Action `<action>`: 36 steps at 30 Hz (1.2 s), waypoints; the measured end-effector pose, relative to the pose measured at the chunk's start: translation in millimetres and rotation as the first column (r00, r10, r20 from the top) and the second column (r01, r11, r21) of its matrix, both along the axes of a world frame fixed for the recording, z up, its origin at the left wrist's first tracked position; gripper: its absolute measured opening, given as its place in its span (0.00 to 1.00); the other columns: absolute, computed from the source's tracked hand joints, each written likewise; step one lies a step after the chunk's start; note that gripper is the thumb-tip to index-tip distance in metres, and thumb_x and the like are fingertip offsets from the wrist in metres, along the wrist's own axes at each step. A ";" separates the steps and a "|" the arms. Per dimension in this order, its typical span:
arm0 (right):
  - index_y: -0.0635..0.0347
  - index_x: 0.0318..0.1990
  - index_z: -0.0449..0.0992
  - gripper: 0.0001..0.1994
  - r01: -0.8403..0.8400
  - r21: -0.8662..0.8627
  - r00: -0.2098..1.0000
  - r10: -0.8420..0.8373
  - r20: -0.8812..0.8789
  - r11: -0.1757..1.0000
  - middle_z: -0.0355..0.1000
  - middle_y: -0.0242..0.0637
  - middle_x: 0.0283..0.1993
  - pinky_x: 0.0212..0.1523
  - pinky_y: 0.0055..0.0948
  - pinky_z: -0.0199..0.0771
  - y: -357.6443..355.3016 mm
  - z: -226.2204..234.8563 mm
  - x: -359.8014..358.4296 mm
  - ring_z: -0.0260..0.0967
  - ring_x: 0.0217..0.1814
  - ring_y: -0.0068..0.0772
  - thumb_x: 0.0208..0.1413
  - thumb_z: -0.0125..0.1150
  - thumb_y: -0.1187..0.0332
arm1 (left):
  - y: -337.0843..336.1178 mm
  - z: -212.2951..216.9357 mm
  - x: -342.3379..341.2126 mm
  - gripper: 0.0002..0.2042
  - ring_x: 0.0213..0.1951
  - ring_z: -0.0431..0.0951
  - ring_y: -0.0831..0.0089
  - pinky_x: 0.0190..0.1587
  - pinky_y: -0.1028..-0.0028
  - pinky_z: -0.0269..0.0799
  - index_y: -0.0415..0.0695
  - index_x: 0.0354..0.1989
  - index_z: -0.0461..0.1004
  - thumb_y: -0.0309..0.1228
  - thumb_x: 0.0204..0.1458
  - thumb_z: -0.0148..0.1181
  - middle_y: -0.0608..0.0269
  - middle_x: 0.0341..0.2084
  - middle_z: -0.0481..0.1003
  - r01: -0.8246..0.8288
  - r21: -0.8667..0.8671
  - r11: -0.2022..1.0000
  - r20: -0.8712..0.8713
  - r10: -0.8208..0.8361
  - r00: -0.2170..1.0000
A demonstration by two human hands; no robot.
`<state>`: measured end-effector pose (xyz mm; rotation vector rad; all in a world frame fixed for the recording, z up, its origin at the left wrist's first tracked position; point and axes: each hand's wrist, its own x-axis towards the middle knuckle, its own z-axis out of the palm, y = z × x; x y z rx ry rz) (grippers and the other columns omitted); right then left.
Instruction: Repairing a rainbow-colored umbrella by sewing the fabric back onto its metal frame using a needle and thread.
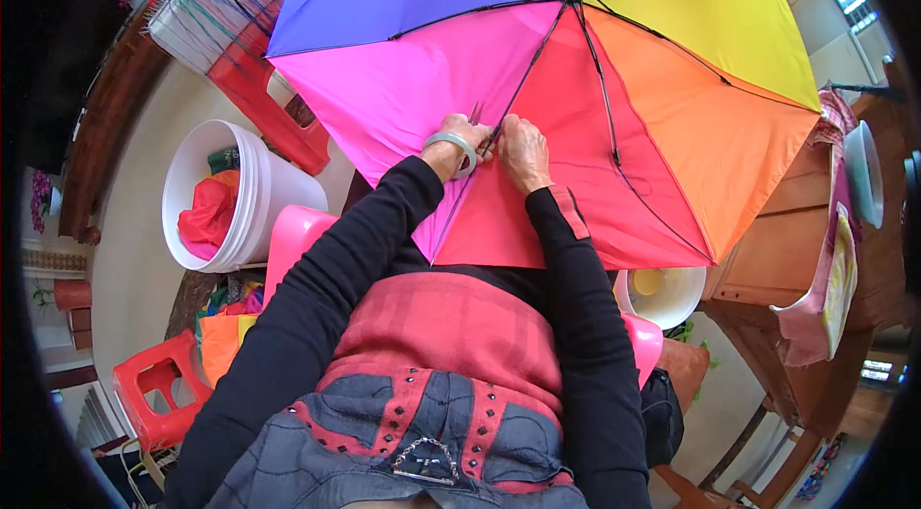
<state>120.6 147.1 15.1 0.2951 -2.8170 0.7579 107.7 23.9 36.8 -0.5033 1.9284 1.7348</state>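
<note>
A rainbow-coloured umbrella (662, 116) lies spread open before me, its underside with black ribs facing up. My left hand (464, 142), with a pale bangle at the wrist, is closed beside one rib, over the pink panel. A thin pointed metal tool (476, 112) sticks up from its fingers; most of it is hidden. Close to its right, my right hand (525, 154) has its fingers pinched on the same umbrella rib (523, 87), at the seam between the pink and red panels. The fingertips of both hands nearly meet there.
On the left stands a white bucket (273, 207) with coloured cloth inside, near red stools (158, 384). A rack with hanging threads (221, 5) is at the far left. To the right are a white bucket (676, 293) and a wooden cabinet (767, 250).
</note>
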 end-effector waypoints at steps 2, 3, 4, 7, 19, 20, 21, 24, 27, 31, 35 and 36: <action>0.63 0.27 0.67 0.06 0.000 0.001 1.000 0.000 0.004 1.000 0.67 0.50 0.27 0.29 0.44 0.67 0.1 -0.6 0.3 0.68 0.31 0.52 0.46 0.45 0.70 | -0.3 -0.5 0.6 0.09 0.13 0.68 0.75 0.12 0.80 0.61 0.36 0.22 0.69 0.31 0.47 0.52 0.60 0.13 0.70 -0.022 0.027 0.999 0.007 0.022 1.000; 0.63 0.27 0.67 0.06 0.002 0.004 1.000 -0.002 0.009 1.000 0.67 0.50 0.27 0.29 0.44 0.67 0.2 0.0 0.6 0.68 0.31 0.52 0.46 0.45 0.70 | -0.5 -0.5 1.5 0.09 0.13 0.68 0.75 0.12 0.80 0.60 0.37 0.22 0.69 0.31 0.47 0.52 0.60 0.13 0.70 -0.024 0.036 0.999 -0.005 0.025 1.000; 0.63 0.26 0.67 0.06 0.004 0.007 1.000 -0.004 0.014 1.000 0.67 0.50 0.28 0.29 0.44 0.67 0.4 0.2 0.5 0.68 0.31 0.51 0.46 0.45 0.70 | -0.4 -0.5 2.2 0.09 0.13 0.68 0.75 0.12 0.81 0.60 0.37 0.22 0.69 0.31 0.47 0.53 0.61 0.13 0.70 -0.026 0.046 0.999 -0.016 0.026 1.000; 0.63 0.26 0.67 0.06 -0.012 0.005 1.000 0.012 -0.002 1.000 0.67 0.50 0.28 0.29 0.44 0.68 2.1 0.3 -2.5 0.68 0.31 0.51 0.46 0.46 0.70 | 1.4 -1.0 1.0 0.08 0.12 0.67 0.75 0.12 0.80 0.58 0.38 0.22 0.68 0.30 0.46 0.53 0.62 0.13 0.69 -0.044 0.074 0.996 -0.026 0.046 0.999; 0.63 0.27 0.68 0.07 0.028 0.025 0.996 -0.030 0.088 0.999 0.68 0.51 0.28 0.30 0.44 0.68 -0.3 5.4 -0.7 0.68 0.32 0.52 0.45 0.46 0.70 | 15.1 -19.6 3.7 0.08 0.11 0.63 0.77 0.13 0.77 0.56 0.41 0.16 0.68 0.30 0.41 0.52 0.65 0.10 0.66 -0.211 -0.116 0.971 -0.228 0.180 0.957; 0.63 0.27 0.68 0.07 0.026 0.023 0.996 -0.028 0.082 0.999 0.68 0.51 0.28 0.30 0.44 0.68 -0.6 5.3 0.1 0.68 0.33 0.52 0.45 0.46 0.70 | 13.2 -20.2 2.5 0.08 0.11 0.63 0.77 0.13 0.77 0.56 0.41 0.15 0.67 0.30 0.41 0.52 0.65 0.10 0.66 -0.196 -0.129 0.972 -0.227 0.164 0.960; 0.63 0.27 0.68 0.07 0.029 0.018 0.996 -0.030 0.083 0.999 0.68 0.51 0.28 0.30 0.44 0.68 -1.3 5.2 0.9 0.68 0.33 0.52 0.45 0.46 0.70 | 11.9 -21.1 2.3 0.08 0.11 0.63 0.77 0.13 0.77 0.56 0.41 0.15 0.67 0.31 0.41 0.51 0.65 0.09 0.66 -0.183 -0.142 0.973 -0.226 0.148 0.963; 0.64 0.25 0.69 0.07 0.057 -0.031 0.996 -0.054 0.070 0.998 0.69 0.52 0.28 0.31 0.44 0.68 -1.9 8.8 1.9 0.68 0.33 0.51 0.44 0.47 0.69 | 13.0 -17.0 3.0 0.07 0.11 0.64 0.76 0.13 0.77 0.57 0.39 0.19 0.67 0.30 0.42 0.50 0.63 0.11 0.67 -0.161 -0.245 0.956 -0.222 0.106 0.969; 0.65 0.24 0.70 0.08 0.064 -0.081 0.989 -0.052 0.138 0.995 0.69 0.53 0.28 0.30 0.44 0.68 3.5 13.9 1.5 0.69 0.34 0.51 0.43 0.48 0.69 | 12.0 -13.2 5.7 0.08 0.11 0.65 0.75 0.12 0.77 0.58 0.37 0.23 0.66 0.30 0.42 0.49 0.60 0.13 0.68 -0.190 -0.222 0.956 -0.209 0.144 0.967; 0.66 0.21 0.71 0.09 0.121 -0.243 0.966 -0.058 0.253 0.963 0.70 0.53 0.25 0.28 0.42 0.69 17.8 -6.4 -9.3 0.70 0.31 0.49 0.43 0.49 0.69 | 14.8 -1.4 11.4 0.10 0.11 0.68 0.72 0.10 0.78 0.59 0.33 0.30 0.64 0.30 0.43 0.47 0.55 0.16 0.70 -0.255 -0.033 0.966 -0.149 0.248 0.957; 0.65 0.19 0.71 0.09 0.198 -0.471 0.883 0.052 0.467 0.860 0.69 0.50 0.20 0.25 0.39 0.71 21.3 0.0 -8.5 0.71 0.26 0.47 0.44 0.49 0.69 | 8.9 0.8 9.3 0.11 0.12 0.70 0.70 0.10 0.79 0.60 0.32 0.32 0.62 0.29 0.45 0.46 0.52 0.18 0.71 -0.261 0.040 0.964 -0.074 0.263 0.962; 0.65 0.19 0.71 0.10 0.234 -0.541 0.836 0.117 0.537 0.808 0.69 0.49 0.19 0.24 0.38 0.71 22.8 1.7 -8.4 0.71 0.24 0.46 0.44 0.49 0.69 | 8.0 -1.2 6.7 0.11 0.13 0.71 0.69 0.10 0.80 0.61 0.32 0.32 0.63 0.29 0.45 0.46 0.52 0.19 0.71 -0.271 0.035 0.962 -0.063 0.273 0.960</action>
